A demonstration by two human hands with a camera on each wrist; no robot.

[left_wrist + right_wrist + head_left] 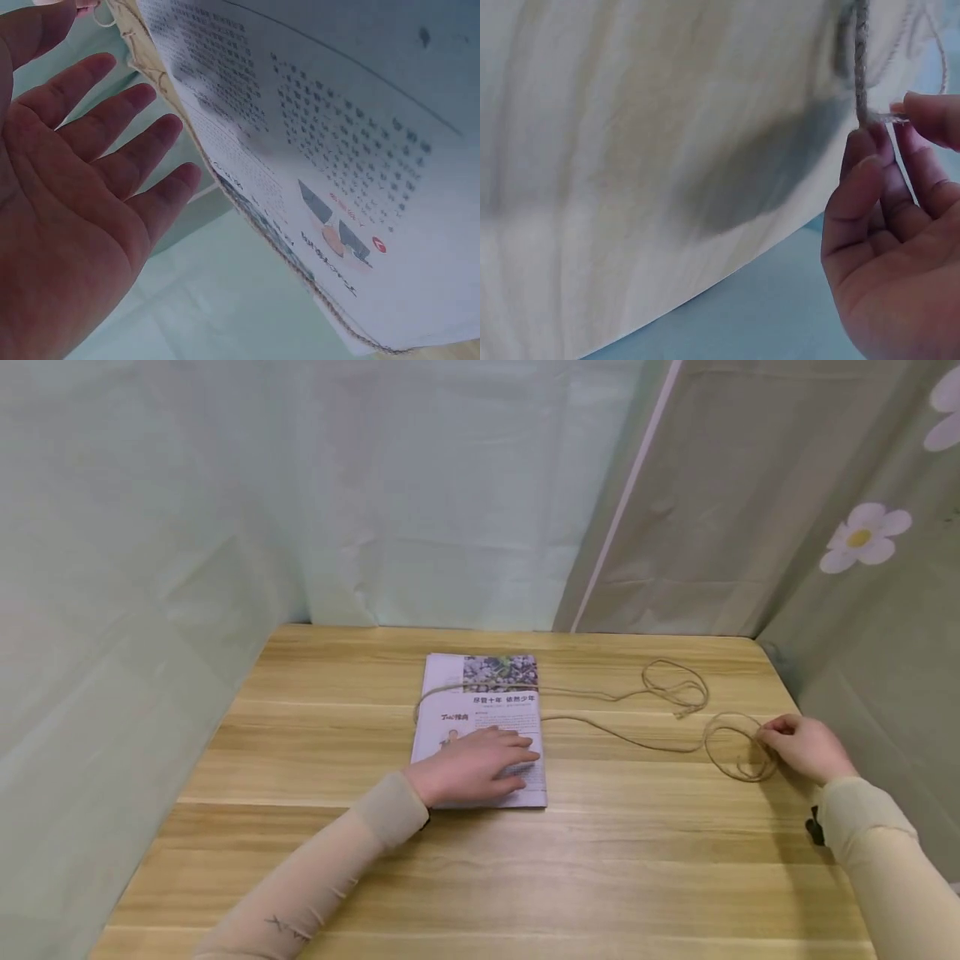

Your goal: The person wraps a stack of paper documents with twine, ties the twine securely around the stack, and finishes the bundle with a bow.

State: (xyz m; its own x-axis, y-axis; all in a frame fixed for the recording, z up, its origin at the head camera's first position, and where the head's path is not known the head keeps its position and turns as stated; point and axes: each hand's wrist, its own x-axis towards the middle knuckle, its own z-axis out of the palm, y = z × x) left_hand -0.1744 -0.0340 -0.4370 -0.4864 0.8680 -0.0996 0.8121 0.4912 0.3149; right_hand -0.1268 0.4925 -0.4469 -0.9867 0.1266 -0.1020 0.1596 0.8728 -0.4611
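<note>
- Left hand (476,766) spreads over newspaper (513,720), holding nothing.
- Right hand (810,747) pinches string (652,747) (by the worktop's (637,860) right edge), seemingly arranging it; next move likely needs slack.

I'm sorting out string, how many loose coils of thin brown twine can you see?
2: one coil of thin brown twine lies at the far right of the pale wooden table; the other, nearer, is pinched by the bare right hand.

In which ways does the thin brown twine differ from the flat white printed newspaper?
The thin brown twine curls into loops; the flat white printed newspaper is broad and rectangular. The bare right hand pinches the twine, while the bare left hand is spread over the newspaper. Both touch the wood-grain table.
</note>
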